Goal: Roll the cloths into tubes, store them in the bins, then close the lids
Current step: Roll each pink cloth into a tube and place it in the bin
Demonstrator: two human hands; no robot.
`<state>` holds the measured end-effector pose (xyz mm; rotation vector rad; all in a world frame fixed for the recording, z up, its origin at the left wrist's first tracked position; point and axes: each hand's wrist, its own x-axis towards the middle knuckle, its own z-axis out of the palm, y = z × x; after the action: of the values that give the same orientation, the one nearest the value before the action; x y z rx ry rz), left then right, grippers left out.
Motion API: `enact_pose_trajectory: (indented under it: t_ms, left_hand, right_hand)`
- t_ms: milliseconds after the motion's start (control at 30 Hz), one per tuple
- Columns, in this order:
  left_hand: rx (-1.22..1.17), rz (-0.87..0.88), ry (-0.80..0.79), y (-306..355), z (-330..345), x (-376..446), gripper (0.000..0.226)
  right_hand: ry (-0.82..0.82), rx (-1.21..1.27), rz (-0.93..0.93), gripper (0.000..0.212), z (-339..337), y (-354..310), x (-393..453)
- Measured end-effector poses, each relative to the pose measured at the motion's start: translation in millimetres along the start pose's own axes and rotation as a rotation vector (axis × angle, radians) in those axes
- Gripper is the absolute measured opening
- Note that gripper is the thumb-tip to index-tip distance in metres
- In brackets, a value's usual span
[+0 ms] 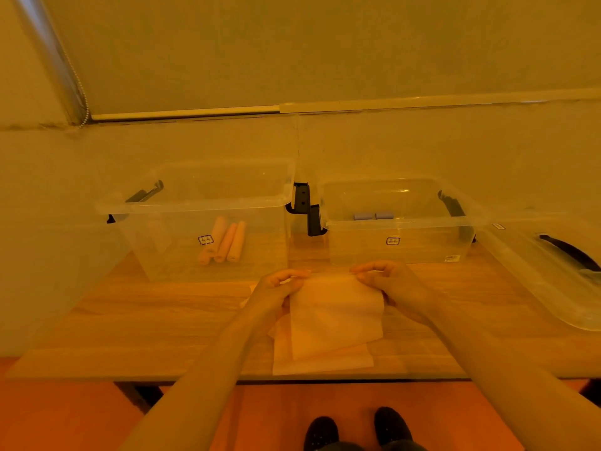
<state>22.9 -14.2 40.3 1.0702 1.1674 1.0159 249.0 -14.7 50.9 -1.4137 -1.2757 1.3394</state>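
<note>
Shoes below us; we pinch far corners of cloth over counter, left hand and right hand fingers curled on it. Rolling step starting; next needs tight, even roll before left bin.

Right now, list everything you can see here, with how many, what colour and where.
Clear bins: two, lids off, back of table.
Rolled orange cloths: three, in left bin.
Rolled grey-blue cloths: two, in right bin.
Held cloth: one, pale orange, at near edge, top edge lifted.
Flat cloths: pale orange, count unclear, under it.
Clear lid: one, black handle, far right.
Wooden table: one.
Left hand: pinches the held cloth's top edge.
Right hand: likewise.
Shoes: two, dark, on the floor.
</note>
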Motion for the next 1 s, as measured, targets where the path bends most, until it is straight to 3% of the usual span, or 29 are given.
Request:
enact_pose_trajectory:
  t_ms: [167,467,1000]
  left_hand:
    - [0.014,-0.031,-0.031,-3.4,-3.1,-2.1,0.029]
    - [0.036,-0.044,0.012,-9.4,-3.2,-1.1,0.02]
    - [-0.1,-0.047,0.016,-7.1,-13.8,-1.4,0.018]
  right_hand:
    - [0.005,-0.003,-0.002,0.016,-0.9,3.3,0.2]
    - [-0.012,-0.021,0.001,0.016,2.0,1.9,0.4]
    - [-0.033,0.099,0.029,0.016,-3.1,4.0,-0.5]
